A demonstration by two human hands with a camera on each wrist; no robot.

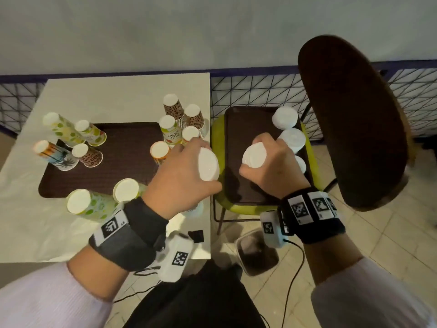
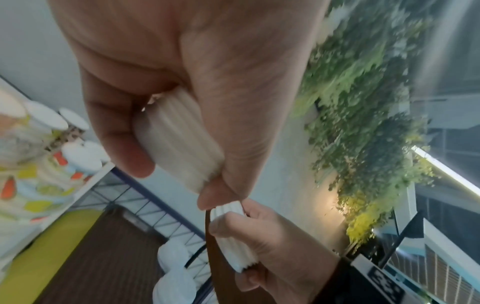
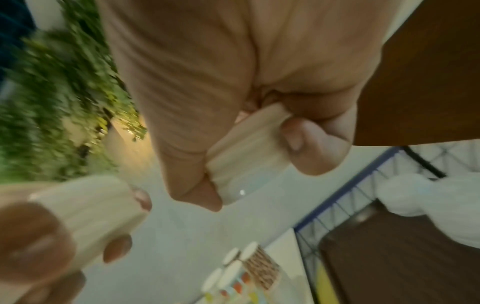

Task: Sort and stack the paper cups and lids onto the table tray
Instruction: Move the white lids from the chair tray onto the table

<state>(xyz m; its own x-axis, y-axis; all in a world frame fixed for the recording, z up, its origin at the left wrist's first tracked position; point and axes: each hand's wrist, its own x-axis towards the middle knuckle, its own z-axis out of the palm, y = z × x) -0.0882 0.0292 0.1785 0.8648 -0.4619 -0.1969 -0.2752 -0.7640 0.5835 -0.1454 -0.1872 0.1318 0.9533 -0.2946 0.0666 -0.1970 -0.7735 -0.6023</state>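
My left hand (image 1: 186,171) grips a stack of white lids (image 1: 208,165) on its side, over the table's right edge. The fingers and thumb curl round the ribbed stack (image 2: 179,142) in the left wrist view. My right hand (image 1: 272,162) grips a second lid stack (image 1: 254,155) above the brown chair tray (image 1: 236,138); the right wrist view shows this stack (image 3: 246,156) pinched between thumb and fingers. The two stacks are close, a small gap apart. The brown table tray (image 1: 123,162) carries several upside-down patterned cup stacks (image 1: 61,129).
More lid stacks (image 1: 285,118) lie at the far right of the chair tray, on a yellow-green chair seat (image 1: 218,129). Leopard-print cup stacks (image 1: 175,110) stand off the table tray near the table's right edge. A dark chair back (image 1: 354,119) rises at right. A bin (image 1: 255,254) stands on the floor.
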